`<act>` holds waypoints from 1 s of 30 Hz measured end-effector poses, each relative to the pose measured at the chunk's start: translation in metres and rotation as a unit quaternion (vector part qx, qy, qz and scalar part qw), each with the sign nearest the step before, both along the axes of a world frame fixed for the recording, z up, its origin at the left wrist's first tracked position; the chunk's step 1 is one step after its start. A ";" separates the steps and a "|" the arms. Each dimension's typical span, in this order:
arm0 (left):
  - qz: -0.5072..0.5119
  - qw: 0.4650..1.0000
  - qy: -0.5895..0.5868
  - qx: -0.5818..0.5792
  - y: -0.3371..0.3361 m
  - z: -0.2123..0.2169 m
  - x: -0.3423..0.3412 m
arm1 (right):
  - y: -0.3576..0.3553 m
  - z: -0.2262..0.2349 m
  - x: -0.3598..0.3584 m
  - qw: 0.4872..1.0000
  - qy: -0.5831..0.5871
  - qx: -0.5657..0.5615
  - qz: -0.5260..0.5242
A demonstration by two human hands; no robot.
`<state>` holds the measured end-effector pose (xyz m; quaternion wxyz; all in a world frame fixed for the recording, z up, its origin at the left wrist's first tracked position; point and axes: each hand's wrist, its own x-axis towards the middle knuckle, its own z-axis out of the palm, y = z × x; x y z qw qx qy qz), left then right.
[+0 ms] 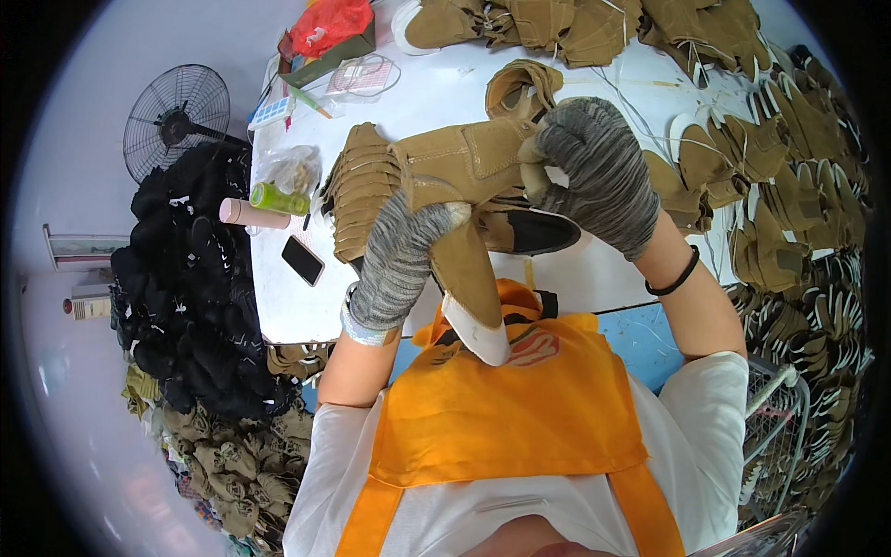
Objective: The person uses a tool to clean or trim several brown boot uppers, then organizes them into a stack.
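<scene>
Tan suede boot (461,176) in closed gloved fingers (422,223).

Clear: bare table (445,93) strip behind the stack (364,190).
Blocked: phone (303,260) left, uppers (770,176) right.

The tan suede boot (464,213) sits at frame centre, above the white table (445,93) — left of it a stack of tan suede pieces (360,190), a black phone (303,260) lower left, a black standing fan (176,116) upper left.
</scene>
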<state>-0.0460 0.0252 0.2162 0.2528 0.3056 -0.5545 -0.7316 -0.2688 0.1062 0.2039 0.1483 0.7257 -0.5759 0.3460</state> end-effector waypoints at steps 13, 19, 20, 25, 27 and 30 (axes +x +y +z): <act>0.045 0.998 0.033 0.035 -0.013 -0.012 0.010 | 0.090 -0.193 -0.110 0.695 0.120 0.666 -0.243; 0.038 0.996 0.063 0.058 -0.016 -0.010 0.009 | 0.093 -0.270 -0.099 0.829 -0.135 0.331 -0.430; 0.036 0.995 0.069 0.054 -0.014 -0.008 0.005 | 0.085 -0.271 -0.094 0.801 -0.100 0.372 -0.459; 0.043 0.998 0.003 -0.051 -0.009 0.001 0.002 | 0.077 -0.295 -0.088 0.760 -0.162 0.416 -0.473; 0.032 0.994 -0.021 -0.099 -0.014 0.003 0.003 | 0.073 -0.301 -0.086 0.745 -0.182 0.433 -0.473; 0.023 0.970 -0.083 -0.227 -0.033 0.010 0.006 | 0.096 -0.387 -0.127 0.767 -0.400 0.348 -0.363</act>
